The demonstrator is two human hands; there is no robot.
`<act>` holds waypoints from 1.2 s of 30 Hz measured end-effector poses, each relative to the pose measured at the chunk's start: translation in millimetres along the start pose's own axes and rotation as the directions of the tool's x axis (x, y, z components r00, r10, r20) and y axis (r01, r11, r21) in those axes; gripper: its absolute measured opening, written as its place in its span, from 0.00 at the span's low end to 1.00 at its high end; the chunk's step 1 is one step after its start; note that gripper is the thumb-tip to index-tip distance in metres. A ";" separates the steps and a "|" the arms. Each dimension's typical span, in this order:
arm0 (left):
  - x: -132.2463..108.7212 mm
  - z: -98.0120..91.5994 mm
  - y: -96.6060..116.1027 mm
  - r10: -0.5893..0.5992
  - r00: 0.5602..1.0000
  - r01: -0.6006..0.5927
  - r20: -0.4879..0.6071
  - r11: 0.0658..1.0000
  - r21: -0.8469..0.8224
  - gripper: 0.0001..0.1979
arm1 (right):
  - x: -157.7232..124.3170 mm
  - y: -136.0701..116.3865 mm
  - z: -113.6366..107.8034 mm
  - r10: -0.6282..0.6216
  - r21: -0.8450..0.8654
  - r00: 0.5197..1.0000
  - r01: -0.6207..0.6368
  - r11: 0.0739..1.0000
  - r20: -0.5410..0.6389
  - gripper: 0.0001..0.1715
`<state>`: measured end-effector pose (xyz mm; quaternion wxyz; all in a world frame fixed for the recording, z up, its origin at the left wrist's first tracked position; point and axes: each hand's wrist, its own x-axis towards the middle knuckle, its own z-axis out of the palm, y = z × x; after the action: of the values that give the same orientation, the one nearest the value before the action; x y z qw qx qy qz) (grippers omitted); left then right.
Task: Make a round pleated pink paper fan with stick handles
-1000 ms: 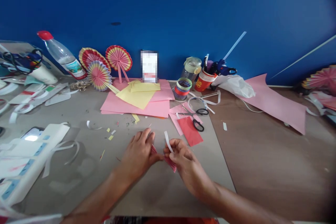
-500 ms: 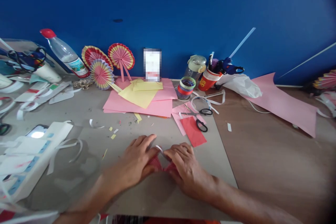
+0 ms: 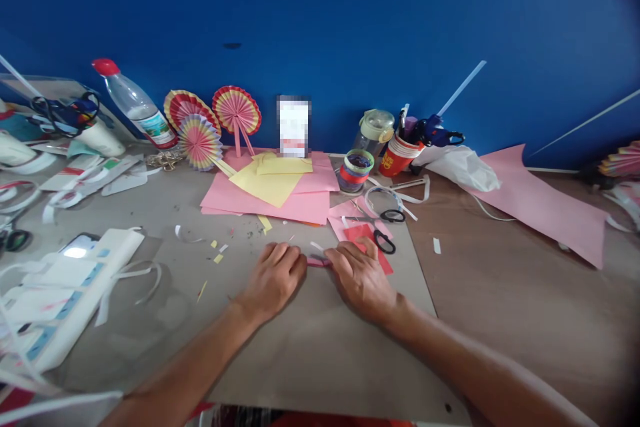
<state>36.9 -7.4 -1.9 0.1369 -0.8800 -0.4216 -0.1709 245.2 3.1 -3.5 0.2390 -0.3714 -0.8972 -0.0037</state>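
Between my two hands a folded strip of pinkish-red paper [image 3: 317,262] lies flat and narrow on the grey mat. My left hand [image 3: 280,275] is closed on its left end, and my right hand [image 3: 359,272] is closed on the other end. A thin white strip [image 3: 317,247] shows just beyond the paper. Under and past my right fingers lies a red paper piece [image 3: 384,259], with black-handled scissors [image 3: 385,241] partly over it.
Pink and yellow sheets [image 3: 270,188] lie at the back, beside pleated paper fans [image 3: 237,110]. A tape roll stack [image 3: 355,172], a red paper cup [image 3: 399,154] and a bottle [image 3: 137,110] stand along the blue wall. A white power strip [image 3: 90,300] is at the left.
Both hands have moved forward, away from me. The pleated paper, bent in a V between them before, is now pressed into a straight, narrow strip. My left fingers have curled in.
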 end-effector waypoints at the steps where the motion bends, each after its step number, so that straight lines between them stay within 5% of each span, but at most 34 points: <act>1: -0.8 -0.6 -0.8 0.010 1.000 -0.010 0.008 1.000 -0.008 0.08 | -1.0 1.1 1.8 -0.002 -0.003 1.000 0.002 1.000 -0.002 0.15; 11: -10.9 -5.2 1.5 0.009 0.976 0.021 0.216 0.991 -0.136 0.11 | -11.3 1.2 0.1 -0.044 0.078 0.999 0.042 0.996 0.025 0.16; 20: -21.2 -0.2 -15.3 -0.027 0.980 0.095 0.196 0.933 -0.348 0.11 | -29.7 13.7 -9.7 -0.066 0.184 0.998 0.062 0.981 0.014 0.16; 23: -20.8 2.8 -19.1 -0.007 0.987 0.073 0.163 0.911 -0.406 0.13 | -21.1 10.8 -20.1 0.099 0.317 0.995 -0.085 0.945 -0.029 0.14; 26: -20.6 2.7 -16.9 -0.021 0.991 0.077 0.136 0.902 -0.424 0.13 | 2.7 0.0 -32.2 0.436 0.608 0.894 -0.403 0.683 0.104 0.10; 28: -21.3 2.1 -14.4 -0.032 0.990 0.089 0.140 0.901 -0.426 0.12 | 22.9 -9.2 -38.3 0.489 0.736 0.847 -0.466 0.492 0.209 0.11; 32: -23.9 3.3 -11.9 -0.038 0.986 0.102 0.165 0.911 -0.400 0.11 | 57.2 -29.3 -43.3 0.523 0.790 0.832 -0.443 0.424 0.185 0.11; 33: -24.5 4.3 -11.8 -0.033 0.985 0.097 0.166 0.916 -0.389 0.12 | 63.0 -34.3 -42.9 0.523 0.832 0.819 -0.448 0.327 0.235 0.09; 36: -25.9 7.4 -12.1 -0.033 0.989 0.084 0.145 0.927 -0.364 0.12 | 73.9 -46.0 -36.5 0.429 0.864 0.756 -0.478 -0.156 0.495 0.08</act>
<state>13.6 -15.2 -18.1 -0.0654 -0.8866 -0.4163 -0.1905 184.9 12.2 68.5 0.3911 -0.3931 -0.4599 0.6936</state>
